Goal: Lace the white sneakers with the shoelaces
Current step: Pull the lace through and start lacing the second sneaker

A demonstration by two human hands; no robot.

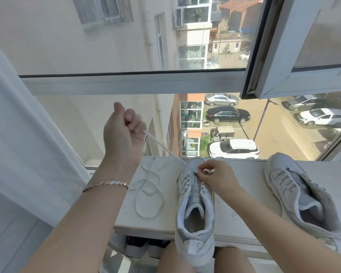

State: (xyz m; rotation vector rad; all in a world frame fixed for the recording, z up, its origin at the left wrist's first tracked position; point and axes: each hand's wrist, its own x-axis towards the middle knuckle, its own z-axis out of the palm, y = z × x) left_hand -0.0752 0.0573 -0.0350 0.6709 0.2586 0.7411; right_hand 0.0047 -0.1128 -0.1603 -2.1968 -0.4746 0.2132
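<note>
Sneaker lacing barely started: my left hand (124,131) grips one shoelace (161,146) taut, my right hand (217,178) pinches it at the first sneaker (195,203)'s front eyelets; the second sneaker (295,190) sits unlaced.

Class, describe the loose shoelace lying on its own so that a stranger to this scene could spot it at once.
Find the pale shelf that runs under the big window. On its left part, beside the sneaker being laced, lies a white shoelace. Unlike the tight lace pulled up by the left hand, this one lies slack in loops, untouched.
</note>
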